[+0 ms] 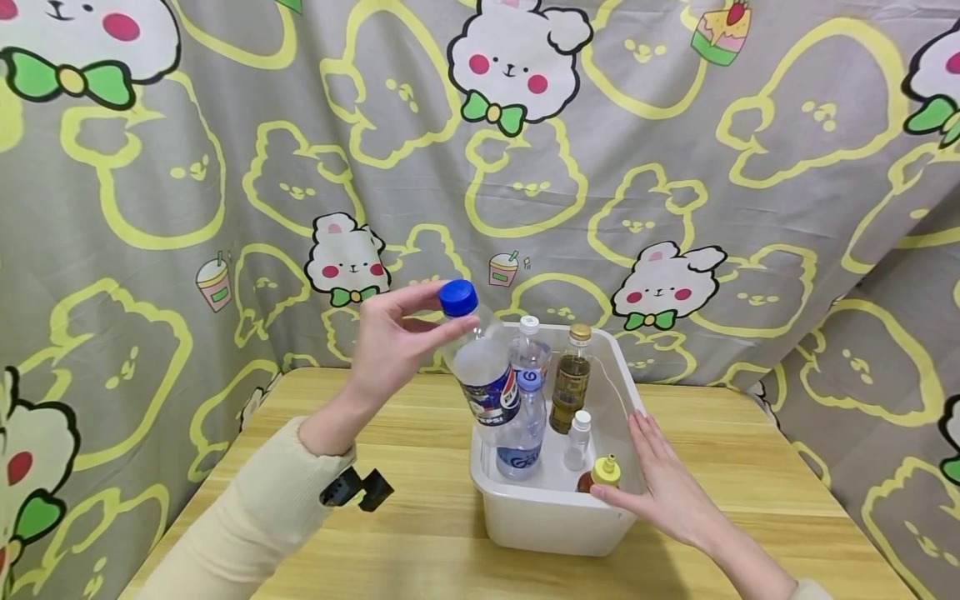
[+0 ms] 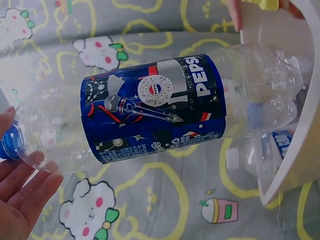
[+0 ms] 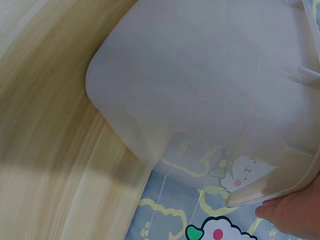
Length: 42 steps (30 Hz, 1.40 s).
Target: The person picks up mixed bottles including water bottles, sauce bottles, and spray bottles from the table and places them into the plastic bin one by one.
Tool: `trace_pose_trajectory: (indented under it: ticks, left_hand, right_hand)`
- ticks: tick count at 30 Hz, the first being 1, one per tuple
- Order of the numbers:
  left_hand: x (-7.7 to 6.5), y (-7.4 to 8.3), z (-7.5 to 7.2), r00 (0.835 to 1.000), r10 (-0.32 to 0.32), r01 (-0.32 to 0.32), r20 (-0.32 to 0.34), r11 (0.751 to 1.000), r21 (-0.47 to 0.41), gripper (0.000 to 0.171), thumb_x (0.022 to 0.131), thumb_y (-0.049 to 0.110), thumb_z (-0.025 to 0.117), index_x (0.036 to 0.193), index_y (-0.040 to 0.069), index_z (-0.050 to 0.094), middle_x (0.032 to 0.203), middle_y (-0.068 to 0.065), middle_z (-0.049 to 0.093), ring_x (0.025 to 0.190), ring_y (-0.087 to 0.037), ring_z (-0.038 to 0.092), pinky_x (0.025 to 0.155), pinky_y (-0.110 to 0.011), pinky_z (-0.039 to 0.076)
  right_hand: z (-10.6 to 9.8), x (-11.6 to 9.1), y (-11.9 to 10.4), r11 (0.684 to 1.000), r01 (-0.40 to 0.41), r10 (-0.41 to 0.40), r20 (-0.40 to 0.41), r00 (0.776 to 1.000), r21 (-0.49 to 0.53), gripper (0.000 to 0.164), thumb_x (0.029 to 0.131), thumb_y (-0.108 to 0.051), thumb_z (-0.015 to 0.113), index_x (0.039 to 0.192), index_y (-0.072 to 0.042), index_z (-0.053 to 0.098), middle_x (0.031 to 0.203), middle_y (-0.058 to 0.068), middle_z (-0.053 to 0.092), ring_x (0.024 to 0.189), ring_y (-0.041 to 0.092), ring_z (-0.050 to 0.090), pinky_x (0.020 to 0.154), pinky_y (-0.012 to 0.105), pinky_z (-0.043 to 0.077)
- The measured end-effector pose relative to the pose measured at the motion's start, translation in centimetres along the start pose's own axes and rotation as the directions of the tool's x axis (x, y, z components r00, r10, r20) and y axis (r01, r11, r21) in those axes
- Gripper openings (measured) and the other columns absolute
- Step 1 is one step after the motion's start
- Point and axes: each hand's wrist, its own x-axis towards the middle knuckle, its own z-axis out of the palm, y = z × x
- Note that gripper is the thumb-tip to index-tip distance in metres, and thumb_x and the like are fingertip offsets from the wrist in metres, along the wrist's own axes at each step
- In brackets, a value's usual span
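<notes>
By its neck, just under the blue cap, my left hand (image 1: 393, 337) holds a clear plastic Pepsi bottle (image 1: 491, 396). The bottle tilts over the left side of a white plastic bin (image 1: 555, 521), and its label (image 2: 155, 107) faces the left wrist camera. No liquid shows inside it. My right hand (image 1: 671, 483) rests on the bin's right rim with fingers extended, the thumb near the front corner. Inside stand a blue-capped clear bottle (image 1: 520, 458), a white-capped bottle (image 1: 529, 346), a gold-capped amber bottle (image 1: 572, 383), a small clear bottle (image 1: 577, 442) and a yellow-topped squeeze bottle (image 1: 606, 472).
The bin stands on a wood-grain table (image 1: 405, 517), right of its middle. A grey curtain (image 1: 420, 183) with cartoon rabbits and yellow outlines hangs behind and at both sides. A black strap mount (image 1: 356, 490) sits on the left sleeve.
</notes>
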Motion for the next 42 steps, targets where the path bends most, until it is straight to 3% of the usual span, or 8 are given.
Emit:
trace_pose_trajectory:
  ticks: [11,27,32,34,39,42]
  left_hand:
    - [-1.1,-1.4,2.2,0.998,-0.036,0.039,0.059,0.998,-0.055,0.031,0.069,0.005,0.074,0.098,-0.002,0.065,0.09,-0.01,0.067,0.08,-0.015,0.064,0.06,-0.03,0.053]
    - [-3.4,-3.6,4.8,0.978,-0.157,0.169,0.135,0.982,-0.081,0.032,0.07,0.013,0.074,0.099,0.001,0.066,0.089,-0.008,0.067,0.074,-0.014,0.064,0.06,-0.027,0.053]
    - [-3.8,-2.3,5.2,0.963,-0.213,0.227,0.164,0.972,-0.067,0.03,0.072,0.005,0.072,0.099,-0.004,0.064,0.092,-0.014,0.066,0.076,-0.019,0.064,0.061,-0.026,0.053]
    - [-4.1,-2.5,5.4,0.955,-0.242,0.255,0.172,0.965,-0.057,0.03,0.072,0.003,0.072,0.099,-0.005,0.064,0.093,-0.016,0.065,0.078,-0.022,0.064,0.062,-0.026,0.053]
    - [-5.0,-5.3,6.3,0.95,-0.265,0.279,0.165,0.958,-0.065,0.032,0.07,0.01,0.074,0.099,0.0,0.066,0.092,-0.011,0.066,0.079,-0.022,0.064,0.061,-0.025,0.052]
    - [-5.5,-5.9,6.7,0.949,-0.272,0.284,0.161,0.957,-0.058,0.032,0.069,0.013,0.075,0.098,0.002,0.067,0.09,-0.009,0.067,0.077,-0.021,0.064,0.059,-0.026,0.052]
  right_hand:
    - [-0.1,0.0,-0.1,1.0,0.006,-0.006,-0.011,1.0,0.0,0.1,0.071,-0.054,0.065,0.135,0.01,0.021,0.142,0.025,0.014,0.131,0.034,0.008,0.095,0.058,0.024]
    - [0.0,0.0,0.0,1.0,-0.003,0.003,-0.004,1.0,0.003,0.101,0.071,-0.054,0.064,0.136,0.009,0.019,0.142,0.025,0.013,0.132,0.034,0.007,0.096,0.059,0.022]
    - [0.0,0.0,0.0,1.0,-0.002,0.002,-0.004,1.0,-0.001,0.101,0.071,-0.055,0.064,0.136,0.009,0.02,0.142,0.025,0.013,0.131,0.035,0.008,0.095,0.059,0.023]
    - [0.0,0.0,0.0,1.0,-0.002,0.002,-0.006,1.0,-0.002,0.101,0.071,-0.055,0.064,0.136,0.009,0.02,0.142,0.025,0.013,0.131,0.035,0.008,0.095,0.059,0.023]
    - [0.0,0.0,-0.1,1.0,-0.004,0.004,-0.006,1.0,-0.002,0.101,0.071,-0.055,0.064,0.136,0.008,0.02,0.142,0.025,0.013,0.131,0.036,0.008,0.095,0.059,0.023]
    - [0.0,0.0,-0.1,1.0,-0.006,0.006,-0.005,1.0,0.0,0.101,0.071,-0.055,0.064,0.136,0.008,0.02,0.142,0.025,0.013,0.131,0.036,0.008,0.095,0.059,0.022]
